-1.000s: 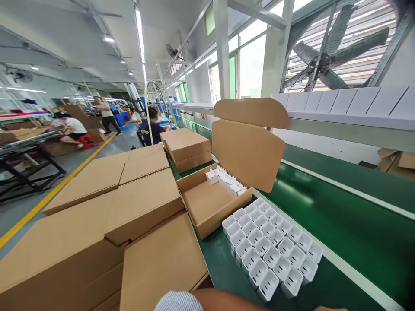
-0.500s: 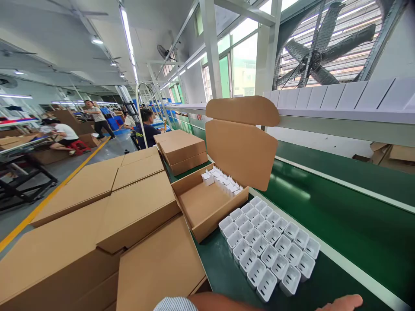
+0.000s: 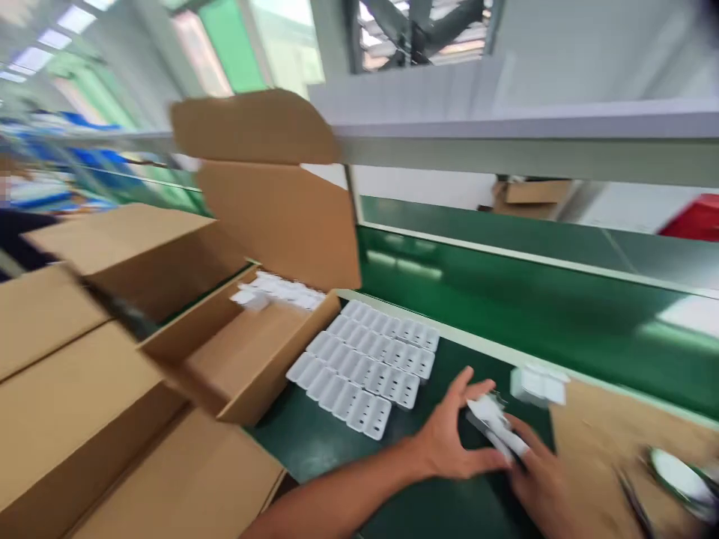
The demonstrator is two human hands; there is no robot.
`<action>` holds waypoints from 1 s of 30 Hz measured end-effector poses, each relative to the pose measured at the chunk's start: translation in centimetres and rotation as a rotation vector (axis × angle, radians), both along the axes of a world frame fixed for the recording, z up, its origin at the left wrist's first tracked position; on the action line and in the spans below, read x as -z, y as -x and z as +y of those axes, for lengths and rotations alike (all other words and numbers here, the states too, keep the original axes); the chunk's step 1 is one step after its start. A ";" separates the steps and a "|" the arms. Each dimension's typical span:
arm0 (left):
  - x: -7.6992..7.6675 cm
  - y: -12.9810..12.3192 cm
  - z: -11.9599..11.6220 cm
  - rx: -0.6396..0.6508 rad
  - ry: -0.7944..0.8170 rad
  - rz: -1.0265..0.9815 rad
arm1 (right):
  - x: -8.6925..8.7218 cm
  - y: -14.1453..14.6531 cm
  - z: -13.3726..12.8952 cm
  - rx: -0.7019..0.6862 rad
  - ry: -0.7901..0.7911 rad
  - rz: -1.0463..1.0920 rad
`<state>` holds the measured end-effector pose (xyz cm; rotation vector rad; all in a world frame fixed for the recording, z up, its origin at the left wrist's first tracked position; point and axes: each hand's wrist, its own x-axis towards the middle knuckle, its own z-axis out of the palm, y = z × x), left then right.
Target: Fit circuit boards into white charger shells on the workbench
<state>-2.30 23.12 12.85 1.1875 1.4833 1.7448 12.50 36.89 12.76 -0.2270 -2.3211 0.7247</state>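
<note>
My right hand [image 3: 542, 479] grips a small white box-like piece [image 3: 491, 419]; motion blur hides its exact kind. Around the near side of this piece, my left hand [image 3: 443, 434] has its thumb and fingers spread wide. Its fingertips come close to the piece, and I cannot tell whether they touch it. To the left, several white plastic cups [image 3: 359, 359] with slots in their bottoms stand in tight rows on the green table [image 3: 314, 457]. More small white pieces [image 3: 536, 383] sit together just beyond my right hand.
An open cardboard box [image 3: 269, 374] holds white pieces along its far side, its lid standing up. Closed cartons [image 3: 73, 427] are stacked at the left. On the right lies a brown board [image 3: 595, 449] with a round white-and-green item [image 3: 679, 475] and a dark slim tool [image 3: 634, 501]. A shelf [image 3: 505, 131] runs above.
The view has swung right and down. Both hands now show over the table, with a white piece in the right one; earlier only a forearm and some fingers showed at the bottom edge.
</note>
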 end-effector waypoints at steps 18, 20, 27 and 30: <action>0.7 0.2 0.6 -0.205 -0.050 0.058 | -0.4 0.4 -2.2 0.059 -0.052 -0.200; 0.6 0.2 0.6 -0.200 -0.051 0.064 | -0.5 0.6 -2.3 0.054 -0.063 -0.222; 0.5 0.3 0.6 -0.214 -0.038 0.073 | -0.1 0.3 -1.6 0.035 0.108 -0.051; 0.6 0.4 0.5 -0.209 -0.017 0.064 | 0.6 0.3 -1.5 0.001 0.146 -0.061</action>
